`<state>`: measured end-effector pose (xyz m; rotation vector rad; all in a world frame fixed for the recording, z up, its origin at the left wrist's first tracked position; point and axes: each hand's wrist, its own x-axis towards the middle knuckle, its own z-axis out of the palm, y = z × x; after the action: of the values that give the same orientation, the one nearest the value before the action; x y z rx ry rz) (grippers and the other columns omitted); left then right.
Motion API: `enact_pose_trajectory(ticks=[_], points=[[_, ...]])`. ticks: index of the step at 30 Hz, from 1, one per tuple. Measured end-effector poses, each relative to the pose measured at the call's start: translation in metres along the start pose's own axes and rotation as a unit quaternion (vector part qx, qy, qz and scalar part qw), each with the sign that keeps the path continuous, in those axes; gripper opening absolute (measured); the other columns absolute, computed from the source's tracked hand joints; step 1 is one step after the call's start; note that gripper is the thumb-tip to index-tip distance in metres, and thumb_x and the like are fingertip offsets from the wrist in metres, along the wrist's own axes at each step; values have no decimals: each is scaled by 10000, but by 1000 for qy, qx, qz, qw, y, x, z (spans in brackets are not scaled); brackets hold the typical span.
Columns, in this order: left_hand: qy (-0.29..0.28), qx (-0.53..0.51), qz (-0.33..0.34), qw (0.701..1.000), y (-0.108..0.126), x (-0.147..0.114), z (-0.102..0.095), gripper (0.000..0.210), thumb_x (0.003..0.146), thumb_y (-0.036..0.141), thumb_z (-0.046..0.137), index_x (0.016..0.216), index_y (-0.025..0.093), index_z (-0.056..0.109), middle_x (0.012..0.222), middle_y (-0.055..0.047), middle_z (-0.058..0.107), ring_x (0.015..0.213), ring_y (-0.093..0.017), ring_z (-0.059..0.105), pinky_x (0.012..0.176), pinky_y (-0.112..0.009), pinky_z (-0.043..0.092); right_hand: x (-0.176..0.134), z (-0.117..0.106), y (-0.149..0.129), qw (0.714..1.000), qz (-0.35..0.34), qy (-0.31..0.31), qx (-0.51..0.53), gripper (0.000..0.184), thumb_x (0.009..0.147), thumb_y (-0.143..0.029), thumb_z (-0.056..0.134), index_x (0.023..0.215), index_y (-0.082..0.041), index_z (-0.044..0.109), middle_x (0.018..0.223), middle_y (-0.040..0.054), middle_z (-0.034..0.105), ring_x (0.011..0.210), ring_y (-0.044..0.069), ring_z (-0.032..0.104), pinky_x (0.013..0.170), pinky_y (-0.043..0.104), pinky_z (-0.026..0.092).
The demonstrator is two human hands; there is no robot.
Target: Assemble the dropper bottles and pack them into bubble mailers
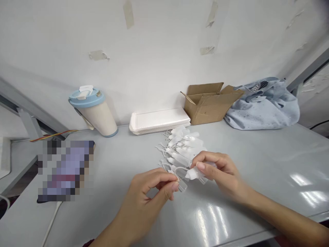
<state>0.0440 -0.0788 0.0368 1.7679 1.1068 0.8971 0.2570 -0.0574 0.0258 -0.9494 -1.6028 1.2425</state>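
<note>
Right up front with the left hand (pixel 151 197): pinching a tiny piece (pixel 178 180), too small to make out, by the thin tip (pixel 183 178) of a white-capped bottle (pixel 191 174).
Holding that bottle sideways between right hand (pixel 223 171) thumb and fingers, at the near side of the bottle pile (pixel 181 159). Behind the pile, a flat white stack (pixel 159 120); back right, an open carton (pixel 208 111), then a bluish bundle (pixel 262 108); back left, a tumbler (pixel 97 118); well left, a pixelated phone (pixel 66 171).

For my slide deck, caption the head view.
Right hand holds a needle-tip bottle, left hand pinches near its tip; similar bottles lie piled behind.
</note>
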Motion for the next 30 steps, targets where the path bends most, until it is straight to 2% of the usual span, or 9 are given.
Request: enact_pose_trajectory(ticks=[4, 12, 17, 22, 30], points=[[0, 6, 5, 1000, 1, 0, 0, 176, 863, 198, 571, 720, 228, 671, 613, 41, 623, 584, -102, 569, 529, -181, 440, 0, 1, 1, 1000, -1, -2, -12, 246, 892, -352, 568, 741, -182, 661, 607, -19, 533, 536, 98, 416, 501, 244, 300], [0, 16, 8, 1000, 2, 1, 2, 184, 861, 201, 561, 707, 221, 659, 597, 35, 608, 569, -108, 559, 504, -183, 432, 0, 1, 1, 1000, -1, 0, 0, 250, 888, -362, 570, 735, -187, 661, 589, -24, 526, 522, 97, 421, 508, 242, 328], [1, 34, 29, 999, 0, -1, 1, 184, 860, 190, 566, 702, 212, 656, 585, 39, 598, 549, -97, 550, 516, -174, 434, 1, 1, -4, 998, -3, -5, -57, 239, 881, -307, 549, 709, -176, 650, 610, -7, 584, 562, 110, 494, 526, 237, 353], [3, 62, 55, 997, 0, -1, 4, 189, 856, 158, 561, 693, 197, 650, 568, 46, 569, 525, -77, 521, 526, -158, 417, 1, 2, -4, 992, -32, -23, -122, 233, 884, -289, 535, 698, -170, 609, 569, -22, 553, 505, 94, 456, 481, 221, 337], [-11, 76, 49, 996, -8, -3, 6, 199, 845, 139, 535, 681, 188, 638, 573, 39, 542, 529, -88, 500, 520, -172, 401, -1, 4, 6, 984, -35, -73, -161, 225, 914, -291, 499, 731, -180, 567, 564, -38, 494, 504, 89, 425, 485, 212, 344]])
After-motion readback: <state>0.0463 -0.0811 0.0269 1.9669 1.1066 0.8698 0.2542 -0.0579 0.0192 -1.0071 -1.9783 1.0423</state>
